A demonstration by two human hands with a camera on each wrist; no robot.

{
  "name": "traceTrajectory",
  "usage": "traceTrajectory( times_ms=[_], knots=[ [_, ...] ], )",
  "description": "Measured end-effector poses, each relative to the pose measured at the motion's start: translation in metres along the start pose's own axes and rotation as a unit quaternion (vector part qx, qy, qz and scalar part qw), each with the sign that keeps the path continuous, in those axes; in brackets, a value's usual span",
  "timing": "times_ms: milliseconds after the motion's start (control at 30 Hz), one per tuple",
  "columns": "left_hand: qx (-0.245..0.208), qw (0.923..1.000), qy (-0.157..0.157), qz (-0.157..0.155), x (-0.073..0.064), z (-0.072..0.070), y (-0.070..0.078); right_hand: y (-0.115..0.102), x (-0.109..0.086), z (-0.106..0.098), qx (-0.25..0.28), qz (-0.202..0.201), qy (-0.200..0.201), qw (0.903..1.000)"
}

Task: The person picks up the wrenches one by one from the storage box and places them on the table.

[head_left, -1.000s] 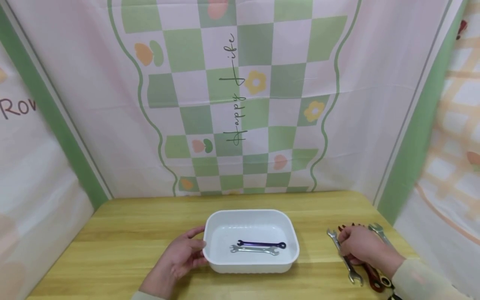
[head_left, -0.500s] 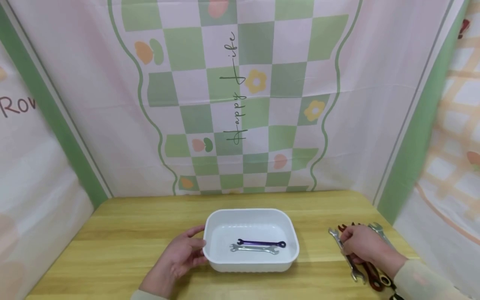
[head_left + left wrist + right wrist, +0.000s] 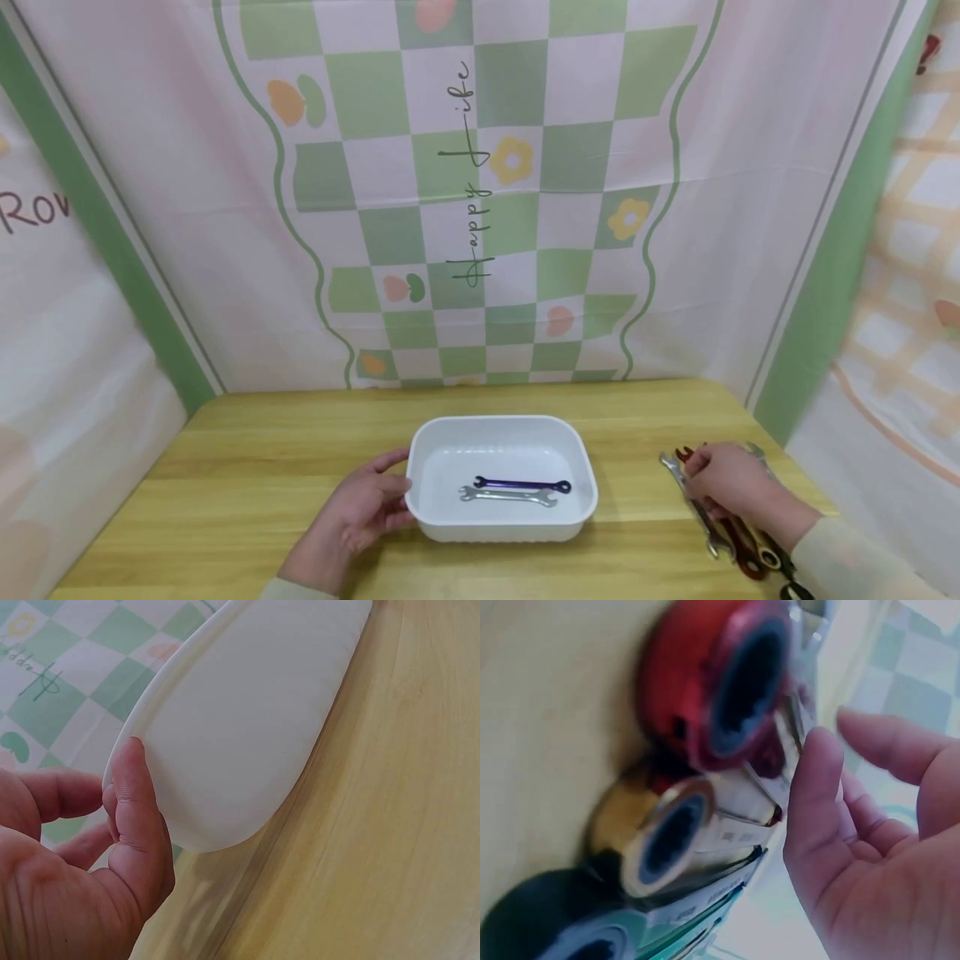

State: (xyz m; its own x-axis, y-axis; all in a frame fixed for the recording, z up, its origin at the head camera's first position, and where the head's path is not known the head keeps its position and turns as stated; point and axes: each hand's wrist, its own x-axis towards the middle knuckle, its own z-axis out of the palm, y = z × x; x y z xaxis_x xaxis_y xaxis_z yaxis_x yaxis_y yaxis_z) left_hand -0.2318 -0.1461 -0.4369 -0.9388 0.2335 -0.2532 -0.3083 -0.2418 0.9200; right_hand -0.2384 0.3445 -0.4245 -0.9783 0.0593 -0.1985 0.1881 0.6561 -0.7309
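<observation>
My left hand (image 3: 360,508) touches the left side of a white plastic bin (image 3: 502,532). In the left wrist view its fingers (image 3: 135,795) rest against the bin's outer wall, just below the rim. Inside the bin lie a dark purple combination wrench (image 3: 521,485) and a silver open-end wrench (image 3: 506,497). At the right, my right hand (image 3: 738,483) bends over another silver open-end wrench (image 3: 672,473) and pinches it near its middle, which the fingers hide. Beside it lie red (image 3: 682,682), gold (image 3: 641,859) and dark green (image 3: 555,922) ratcheting wrenches, partly under the hand.
Another silver wrench head (image 3: 754,452) shows behind my right hand. The wooden table (image 3: 262,483) ends at a checked curtain (image 3: 480,250), with more curtains on both sides.
My right hand has shifted slightly to the right, and the silver open-end wrench under it has slid the same way, closer to the red one. The left hand and the bin stay put.
</observation>
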Motion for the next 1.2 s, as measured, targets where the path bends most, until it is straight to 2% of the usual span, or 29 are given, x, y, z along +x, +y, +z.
traceTrajectory(
  times_ms=[100,200,333,433,533,733,967,1200],
  knots=[
    [0.000,1.0000,0.000,0.001,0.000,0.000,0.000,-0.003,0.002,-0.006,0.069,0.001,-0.023,0.9973],
    [-0.001,1.0000,0.000,0.001,0.000,0.000,0.000,-0.004,0.007,-0.013,0.161,0.003,-0.059,0.9853],
    [-0.001,1.0000,0.001,0.001,0.000,-0.001,-0.001,-0.007,0.013,-0.023,0.273,-0.023,-0.113,0.9551],
    [0.002,1.0000,0.002,0.001,0.001,-0.002,-0.001,-0.015,0.016,-0.028,0.321,-0.060,-0.151,0.9331],
    [0.004,1.0000,0.002,0.001,0.001,-0.002,-0.002,-0.030,0.016,-0.029,0.327,-0.087,-0.174,0.9246],
    [0.005,1.0000,0.002,0.004,0.000,-0.002,-0.001,-0.077,0.017,-0.013,0.309,-0.115,-0.206,0.9214],
    [0.002,1.0000,-0.002,0.005,0.000,0.001,0.000,-0.126,0.020,0.028,0.282,-0.128,-0.239,0.9204],
    [0.003,1.0000,0.000,0.002,0.000,-0.001,0.000,-0.155,0.025,0.073,0.219,-0.142,-0.274,0.9257]
  ],
)
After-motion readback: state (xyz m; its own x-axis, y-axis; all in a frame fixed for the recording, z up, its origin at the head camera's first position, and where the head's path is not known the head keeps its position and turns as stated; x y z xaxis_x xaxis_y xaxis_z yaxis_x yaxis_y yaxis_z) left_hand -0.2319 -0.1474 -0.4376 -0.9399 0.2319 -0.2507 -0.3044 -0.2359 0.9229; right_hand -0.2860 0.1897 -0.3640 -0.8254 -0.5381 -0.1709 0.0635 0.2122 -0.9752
